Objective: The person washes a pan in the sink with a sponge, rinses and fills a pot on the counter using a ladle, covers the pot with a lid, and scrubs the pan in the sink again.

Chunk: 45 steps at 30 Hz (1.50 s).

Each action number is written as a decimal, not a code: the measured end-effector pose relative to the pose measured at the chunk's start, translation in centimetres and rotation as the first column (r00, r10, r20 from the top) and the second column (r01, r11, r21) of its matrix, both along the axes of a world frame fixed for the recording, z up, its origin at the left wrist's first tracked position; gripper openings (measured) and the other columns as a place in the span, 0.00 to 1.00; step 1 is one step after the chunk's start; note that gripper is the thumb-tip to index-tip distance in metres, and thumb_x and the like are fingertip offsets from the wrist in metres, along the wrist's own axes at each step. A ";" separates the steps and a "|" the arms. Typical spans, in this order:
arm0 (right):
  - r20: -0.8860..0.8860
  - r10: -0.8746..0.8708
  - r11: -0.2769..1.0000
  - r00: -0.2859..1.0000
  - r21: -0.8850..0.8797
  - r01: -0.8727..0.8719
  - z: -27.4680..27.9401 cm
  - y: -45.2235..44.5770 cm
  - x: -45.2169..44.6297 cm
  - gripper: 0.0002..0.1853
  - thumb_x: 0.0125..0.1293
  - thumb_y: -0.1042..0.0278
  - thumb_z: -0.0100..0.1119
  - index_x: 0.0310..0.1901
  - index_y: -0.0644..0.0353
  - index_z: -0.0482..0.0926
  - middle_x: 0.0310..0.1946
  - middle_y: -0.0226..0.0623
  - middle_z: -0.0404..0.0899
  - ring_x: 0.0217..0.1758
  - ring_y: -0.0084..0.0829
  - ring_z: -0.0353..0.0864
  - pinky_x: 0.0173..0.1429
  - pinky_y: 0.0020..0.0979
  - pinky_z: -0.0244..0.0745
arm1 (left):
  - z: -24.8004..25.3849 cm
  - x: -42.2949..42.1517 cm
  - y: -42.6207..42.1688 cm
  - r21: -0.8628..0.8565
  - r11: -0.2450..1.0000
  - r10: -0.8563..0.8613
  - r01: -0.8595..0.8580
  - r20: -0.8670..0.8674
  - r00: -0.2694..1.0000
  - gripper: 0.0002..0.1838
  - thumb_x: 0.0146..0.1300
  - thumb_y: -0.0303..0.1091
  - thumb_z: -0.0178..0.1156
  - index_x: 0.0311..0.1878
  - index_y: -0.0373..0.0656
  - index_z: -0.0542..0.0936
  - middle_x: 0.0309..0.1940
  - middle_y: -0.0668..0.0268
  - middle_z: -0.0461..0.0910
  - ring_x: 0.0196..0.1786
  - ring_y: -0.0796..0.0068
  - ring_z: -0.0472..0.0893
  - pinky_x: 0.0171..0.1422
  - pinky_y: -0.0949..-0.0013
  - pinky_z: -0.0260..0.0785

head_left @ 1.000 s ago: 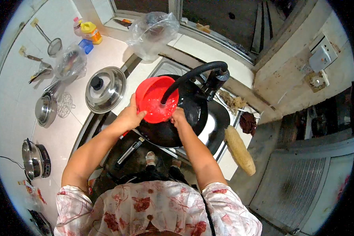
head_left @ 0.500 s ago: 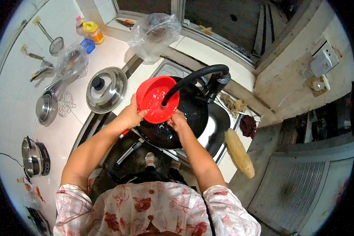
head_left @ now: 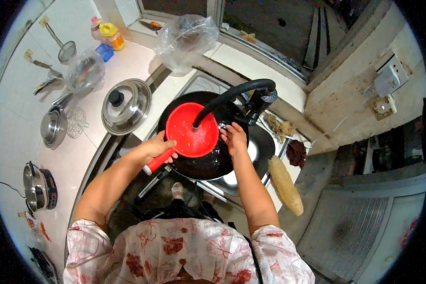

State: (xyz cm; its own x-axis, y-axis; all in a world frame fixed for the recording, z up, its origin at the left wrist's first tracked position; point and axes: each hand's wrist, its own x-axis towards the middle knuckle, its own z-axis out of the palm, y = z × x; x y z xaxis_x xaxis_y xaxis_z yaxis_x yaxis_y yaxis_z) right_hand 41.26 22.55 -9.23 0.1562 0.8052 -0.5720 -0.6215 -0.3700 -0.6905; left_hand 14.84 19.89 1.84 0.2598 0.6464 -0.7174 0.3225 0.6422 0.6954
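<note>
My left hand [head_left: 160, 147] is closed round the handle of a red ladle [head_left: 177, 137], a deep plastic scoop, close to its bowl. Water from the black faucet hose [head_left: 222, 98] falls into the bowl, whose surface looks splashed. Below the ladle sits a large black wok [head_left: 208, 168] in the sink, its handle pointing toward my body. My right hand [head_left: 234, 139] is over the wok, just right of the ladle's rim, with fingers apart and nothing in them.
A steel lid [head_left: 126, 106] with a black knob lies left of the sink. A plastic bag [head_left: 187, 40] stands behind. To the right are a loofah [head_left: 286, 186], a dark cloth [head_left: 296, 154] and a scrubber [head_left: 279, 127]. Farther left are a small pan [head_left: 53, 128] and a pot [head_left: 34, 187].
The ladle has gone from tilted to more level and moved slightly down. My right hand has let go of its lower rim and moved right and up. Water still runs.
</note>
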 end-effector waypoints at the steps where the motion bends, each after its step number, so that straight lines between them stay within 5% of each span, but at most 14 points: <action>1: -0.014 -0.019 1.000 1.000 -0.002 0.019 0.1 0.0 0.3 0.25 0.62 0.75 0.48 0.60 0.61 0.56 0.47 0.42 0.70 0.38 0.35 0.79 0.36 0.31 0.76 | -0.3 0.0 -0.2 -0.031 1.000 -0.002 0.003 0.027 1.000 0.18 0.64 0.35 0.49 0.54 0.40 0.59 0.28 0.55 0.77 0.20 0.71 0.75 0.20 0.71 0.70; 8: -0.142 -0.086 0.996 0.986 0.008 0.088 0.2 1.4 1.0 0.31 0.61 0.75 0.51 0.63 0.60 0.49 0.47 0.43 0.68 0.40 0.39 0.80 0.34 0.30 0.76 | -0.9 -0.2 -0.8 -0.175 0.984 0.048 -0.028 0.108 0.993 0.17 0.65 0.36 0.48 0.53 0.39 0.60 0.27 0.56 0.77 0.20 0.72 0.76 0.20 0.73 0.72; 16: -0.408 -0.054 0.992 0.911 0.083 0.096 -2.6 3.5 1.4 0.19 0.57 0.75 0.57 0.47 0.60 0.61 0.46 0.42 0.67 0.44 0.44 0.78 0.26 0.29 0.77 | -0.3 -1.1 -1.5 -0.198 0.979 0.081 -0.055 0.127 0.989 0.16 0.66 0.37 0.46 0.51 0.36 0.65 0.27 0.55 0.78 0.20 0.71 0.77 0.21 0.73 0.73; 21: -0.435 -0.094 0.988 0.895 0.072 0.139 -3.3 3.5 0.9 0.15 0.59 0.74 0.54 0.47 0.63 0.66 0.55 0.41 0.68 0.49 0.44 0.75 0.32 0.32 0.77 | -0.2 -1.5 -1.8 -0.231 0.972 0.077 -0.051 0.106 0.991 0.17 0.67 0.37 0.46 0.52 0.36 0.64 0.28 0.54 0.78 0.22 0.69 0.78 0.22 0.72 0.74; 26: -0.580 0.086 0.933 0.810 0.332 0.139 1.1 2.8 -0.1 0.15 0.58 0.74 0.52 0.49 0.57 0.69 0.53 0.39 0.72 0.50 0.36 0.73 0.40 0.28 0.71 | -0.2 -2.1 -2.4 -0.317 0.948 0.066 -0.019 0.138 0.988 0.17 0.67 0.38 0.45 0.52 0.35 0.64 0.29 0.53 0.78 0.23 0.67 0.78 0.24 0.72 0.75; 32: -0.466 0.148 0.941 0.872 0.337 0.021 3.1 0.7 -0.5 0.20 0.60 0.72 0.53 0.55 0.58 0.66 0.51 0.40 0.73 0.46 0.34 0.75 0.38 0.27 0.71 | 1.9 -3.1 -3.8 -0.283 0.959 0.024 0.014 0.129 0.991 0.18 0.67 0.39 0.45 0.50 0.33 0.67 0.30 0.54 0.79 0.23 0.69 0.78 0.26 0.71 0.74; 39: -0.324 0.223 0.956 0.919 0.257 -0.142 2.1 -1.3 0.4 0.20 0.61 0.69 0.52 0.55 0.58 0.65 0.44 0.40 0.76 0.37 0.32 0.77 0.35 0.27 0.72 | 1.5 -1.8 -0.6 -0.322 0.938 -0.177 0.127 -0.129 0.976 0.20 0.69 0.42 0.40 0.43 0.32 0.72 0.29 0.55 0.79 0.24 0.69 0.78 0.26 0.68 0.73; 45: -0.299 0.236 0.950 0.925 0.269 -0.156 2.4 -3.5 2.3 0.17 0.60 0.68 0.54 0.52 0.57 0.69 0.40 0.37 0.77 0.36 0.30 0.77 0.35 0.26 0.71 | 1.6 -0.3 -2.4 -0.390 0.921 -0.056 0.029 -0.059 0.997 0.20 0.69 0.43 0.40 0.41 0.32 0.72 0.28 0.55 0.79 0.24 0.69 0.78 0.26 0.69 0.73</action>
State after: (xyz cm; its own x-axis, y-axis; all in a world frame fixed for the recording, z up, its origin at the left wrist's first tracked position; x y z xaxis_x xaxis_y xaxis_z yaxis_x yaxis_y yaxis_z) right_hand 43.60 19.10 -6.82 -0.1797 0.9179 -0.3538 -0.7571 -0.3587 -0.5460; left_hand 14.54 17.47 3.47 0.2229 0.3030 -0.9266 0.3931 0.8418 0.3698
